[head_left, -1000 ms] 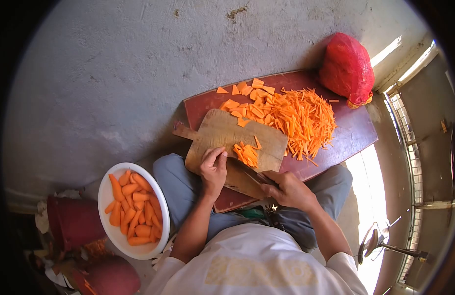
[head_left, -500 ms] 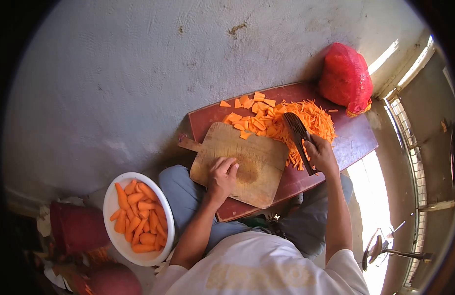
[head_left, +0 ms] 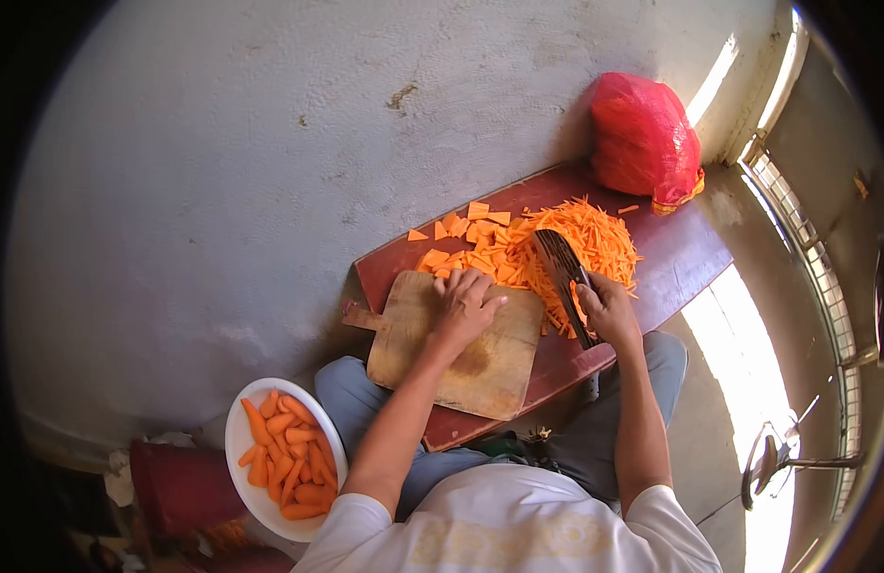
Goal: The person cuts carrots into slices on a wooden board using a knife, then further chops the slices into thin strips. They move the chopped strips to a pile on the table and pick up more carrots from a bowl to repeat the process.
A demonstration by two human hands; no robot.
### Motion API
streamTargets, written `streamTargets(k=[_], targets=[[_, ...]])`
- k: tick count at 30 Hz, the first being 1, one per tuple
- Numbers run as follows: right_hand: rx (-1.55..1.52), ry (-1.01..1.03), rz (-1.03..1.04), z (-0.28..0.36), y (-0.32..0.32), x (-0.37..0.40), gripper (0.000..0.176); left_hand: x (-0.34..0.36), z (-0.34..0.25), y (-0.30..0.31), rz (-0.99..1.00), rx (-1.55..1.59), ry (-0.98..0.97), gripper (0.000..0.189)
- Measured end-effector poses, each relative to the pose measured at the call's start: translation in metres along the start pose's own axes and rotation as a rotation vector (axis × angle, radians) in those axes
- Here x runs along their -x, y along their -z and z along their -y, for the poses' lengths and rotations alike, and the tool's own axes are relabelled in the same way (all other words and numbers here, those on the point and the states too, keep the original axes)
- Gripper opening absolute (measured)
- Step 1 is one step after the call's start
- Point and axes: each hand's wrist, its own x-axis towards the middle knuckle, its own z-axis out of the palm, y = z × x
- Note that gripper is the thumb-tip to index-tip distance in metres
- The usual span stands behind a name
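A wooden cutting board with a short handle rests on the dark red table. Over its upper part is my left hand, fingers apart, the fingertips close to the sliced carrot pieces beyond the board's edge. My right hand is closed round the handle of a dark-bladed knife. The blade stands against the heap of shredded carrot, to the right of the slices.
A red bag sits at the table's far right corner, by the wall. At the lower left, a white basin holds several peeled carrots. Beside it is a dark red container.
My left hand has moved from the middle of the board up to its far edge, and its fingers have spread. The knife stays in my right hand by the shreds. The view has shifted slightly.
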Motion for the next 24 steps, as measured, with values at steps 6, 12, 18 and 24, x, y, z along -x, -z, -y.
streamTargets(k=[6, 12, 18, 24], targets=[[0.055, 0.083, 0.034, -0.005, 0.007, 0.002, 0.024, 0.019, -0.009, -0.013, -0.069, 0.008, -0.018, 0.032], [0.123, 0.08, 0.022, 0.001, 0.008, 0.007, 0.031, 0.022, -0.019, -0.01, -0.002, 0.037, 0.034, 0.036], [0.094, 0.035, 0.019, 0.009, 0.009, 0.011, 0.03, -0.013, -0.009, -0.011, -0.022, -0.132, 0.082, 0.072], [0.159, 0.207, -0.011, -0.005, 0.005, 0.007, 0.029, -0.069, -0.004, 0.002, 0.397, -0.212, 0.266, 0.102]])
